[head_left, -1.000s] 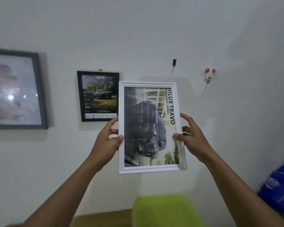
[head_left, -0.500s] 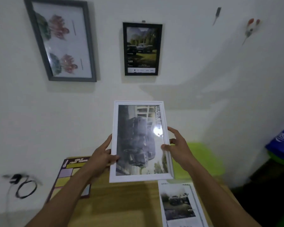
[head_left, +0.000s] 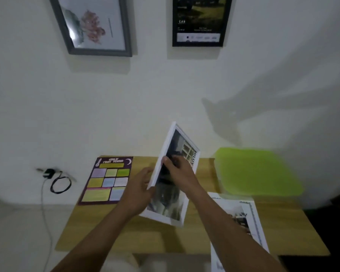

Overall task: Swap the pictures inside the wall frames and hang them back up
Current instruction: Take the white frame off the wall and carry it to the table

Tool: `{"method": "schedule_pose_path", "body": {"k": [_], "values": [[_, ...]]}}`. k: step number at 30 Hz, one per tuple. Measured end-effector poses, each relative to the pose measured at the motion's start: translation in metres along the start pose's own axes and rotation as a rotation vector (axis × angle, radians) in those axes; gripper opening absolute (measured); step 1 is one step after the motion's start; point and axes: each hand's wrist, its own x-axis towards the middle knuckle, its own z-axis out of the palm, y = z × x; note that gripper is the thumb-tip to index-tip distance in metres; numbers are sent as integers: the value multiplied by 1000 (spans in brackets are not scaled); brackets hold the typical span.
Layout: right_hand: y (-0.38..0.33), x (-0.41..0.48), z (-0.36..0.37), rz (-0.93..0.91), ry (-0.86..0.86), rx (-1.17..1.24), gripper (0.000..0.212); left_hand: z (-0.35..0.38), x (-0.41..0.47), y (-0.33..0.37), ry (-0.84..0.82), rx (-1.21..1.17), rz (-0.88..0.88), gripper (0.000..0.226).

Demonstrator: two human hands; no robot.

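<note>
I hold a white picture frame [head_left: 180, 148] with a dark car poster above the wooden table [head_left: 110, 228], tilted so its left edge turns toward me. My left hand [head_left: 140, 188] grips that left edge from behind. My right hand [head_left: 180, 169] lies across the glass front, fingers curled over the same edge. A loose car print [head_left: 241, 218] lies on the table at the right, partly under my right forearm. On the wall hang a black frame [head_left: 201, 39] with a car picture and a grey frame [head_left: 94, 49] with pink flowers.
A purple chart with coloured squares [head_left: 108, 181] lies at the table's back left. A lime green plastic seat [head_left: 257, 171] stands at the table's right. A black charger with a looped cable [head_left: 56, 179] hangs on the wall to the left.
The white frame came down from the wall to just over the table and is turning sideways. My right hand shifted from its right edge across the front to the left edge.
</note>
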Motion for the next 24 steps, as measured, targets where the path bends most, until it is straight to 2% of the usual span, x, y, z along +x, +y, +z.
{"method": "schedule_pose_path", "body": {"k": [3,8,11,13,15,17,20,22,24], "values": [[0,4,0,93,18,162,58,16,-6,2,28,29,38,56],[-2,8,-8,78,111,85,31,48,-15,6,9,83,92,61],[6,16,-18,57,183,29,20,62,-7,2,-8,55,46,55],[14,20,-28,46,187,63,18,62,1,-8,54,87,11,50],[22,23,-39,26,176,78,23,53,12,-19,210,126,-18,47],[33,29,-48,51,160,136,42,38,27,-35,300,160,-112,47],[54,38,-50,145,137,269,51,15,53,-63,150,145,-374,56],[71,44,-49,173,140,254,58,9,61,-76,35,1,-433,54],[86,50,-46,205,133,261,61,3,65,-85,-9,-95,-438,51]]}}
